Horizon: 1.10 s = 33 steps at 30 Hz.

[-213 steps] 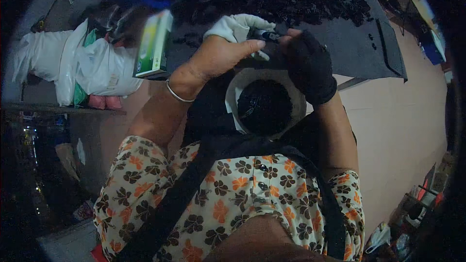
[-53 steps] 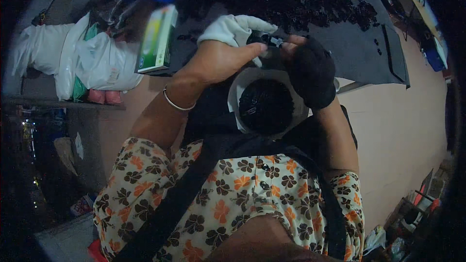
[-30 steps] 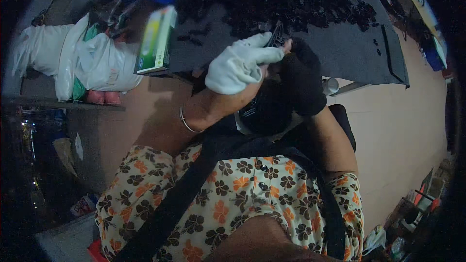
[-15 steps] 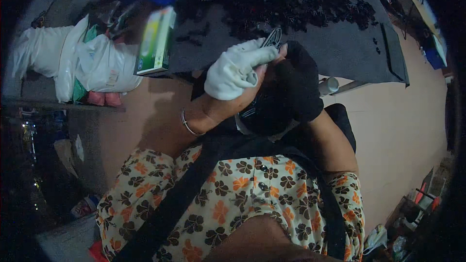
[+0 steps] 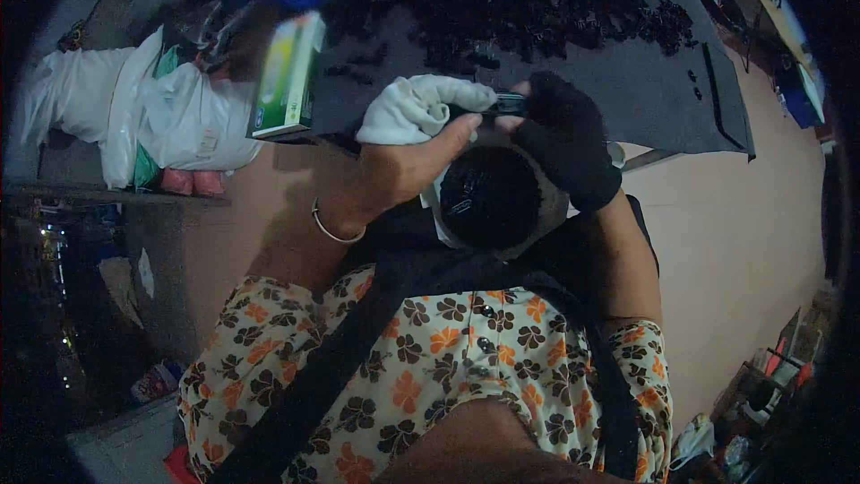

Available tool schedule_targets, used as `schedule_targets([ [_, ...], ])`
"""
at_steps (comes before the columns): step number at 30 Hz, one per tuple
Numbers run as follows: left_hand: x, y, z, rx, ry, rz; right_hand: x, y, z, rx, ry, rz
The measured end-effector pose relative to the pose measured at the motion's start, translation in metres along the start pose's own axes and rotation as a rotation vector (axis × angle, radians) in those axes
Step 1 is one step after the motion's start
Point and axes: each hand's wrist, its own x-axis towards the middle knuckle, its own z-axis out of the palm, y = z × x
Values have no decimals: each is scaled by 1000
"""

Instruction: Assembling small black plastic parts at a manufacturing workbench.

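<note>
Between my two hands is a small dark glossy piece [image 5: 511,104], held roughly level; its exact kind I cannot make out. My left hand [image 5: 412,139] has a white cloth [image 5: 408,109] wrapped over its fingers and pinches the piece's left end through it, thumb below. In a black fingerless glove, my right hand [image 5: 564,134] grips the right end with bare fingertips. Just beneath the hands, at my lap, sits a round pale-rimmed container [image 5: 544,231] with many small black parts [image 5: 488,197] inside.
Ahead, a grey-covered table [image 5: 627,90] bears a large heap of small black parts [image 5: 555,9]. A green and white box [image 5: 291,76] stands at its left, beside white plastic bags [image 5: 193,116]. At the lower right a rack [image 5: 770,385] holds assorted items.
My hands have drawn apart, the left moving left and the right moving right. The piece, tilted upward before, now lies level between them. The container beneath is more visible.
</note>
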Motion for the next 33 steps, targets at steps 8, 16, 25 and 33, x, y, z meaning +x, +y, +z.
schedule_targets([
  [8, 20, -7, -16, 172, -316, 154, 2, 2, -17, -242, -175, -18],
  [16, 122, -54, -36, 967, -203, 462, 27, 25, -25, -994, 314, -489],
  [25, 145, -59, -38, 904, -403, 401, 41, 18, -33, -1077, 228, -226],
  [33, 118, -47, -50, 797, -127, 485, 31, 21, -38, -754, 271, -407],
])
